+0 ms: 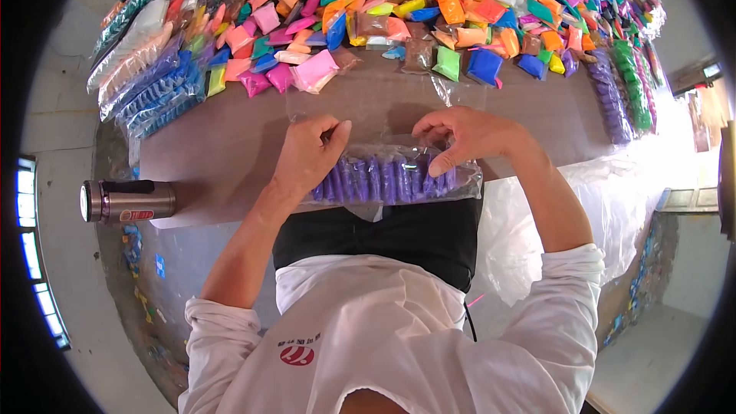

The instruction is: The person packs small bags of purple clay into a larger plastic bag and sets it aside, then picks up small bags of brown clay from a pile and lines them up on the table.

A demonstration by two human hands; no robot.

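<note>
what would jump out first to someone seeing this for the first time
The huge heap of bright packets across the far side of the table. Next, at the near edge, the left hand and right hand pressing on a clear bag packed with purple packets. A steel flask lies at the left.

We record a clear plastic bag [395, 176] filled with purple packets — uniform violet, no print seen. Beyond it, the brown table [230, 146] carries a heap of small packets [429, 8] in pink, orange, blue, green, yellow and brown. At the left edge we note stacked bags [153, 69] in white, blue and teal. The flask [126, 201] is dark metallic — red label. The shirt [383, 337] is white with a red emblem.
</note>
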